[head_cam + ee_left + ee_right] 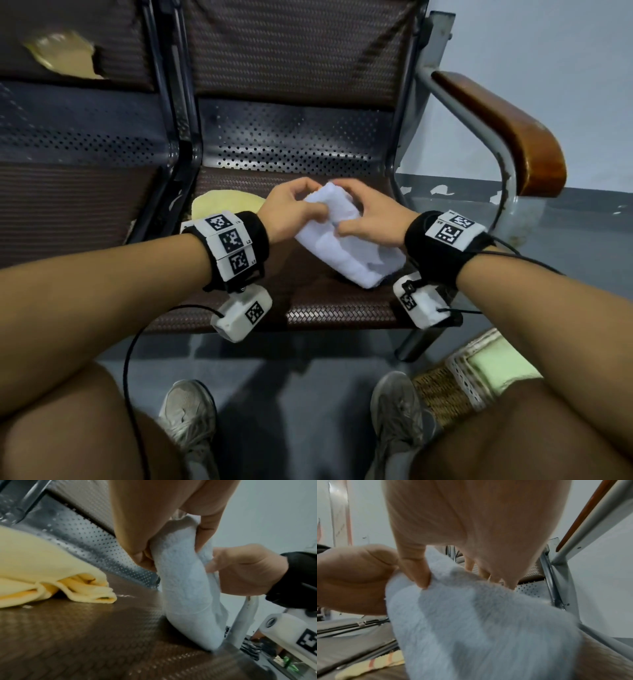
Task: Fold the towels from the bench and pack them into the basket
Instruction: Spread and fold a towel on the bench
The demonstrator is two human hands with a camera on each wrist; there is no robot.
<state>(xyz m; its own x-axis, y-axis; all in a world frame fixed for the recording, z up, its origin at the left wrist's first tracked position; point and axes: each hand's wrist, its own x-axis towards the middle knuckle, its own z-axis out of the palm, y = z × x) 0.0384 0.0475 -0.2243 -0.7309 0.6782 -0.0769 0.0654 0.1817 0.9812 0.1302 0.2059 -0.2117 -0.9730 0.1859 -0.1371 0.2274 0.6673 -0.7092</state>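
Here the left hand (291, 212) and right hand (371, 219) each pinch the far edge of the folded white towel (346, 246), its near edge resting on the tabletop (308, 308); yellow towel (222, 202) lies left, basket (479, 373) near right.

My left grip (291, 210) and right grip (371, 216) pinch the white towel (346, 246) above the bench (329, 308), beside a yellow towel (222, 204).
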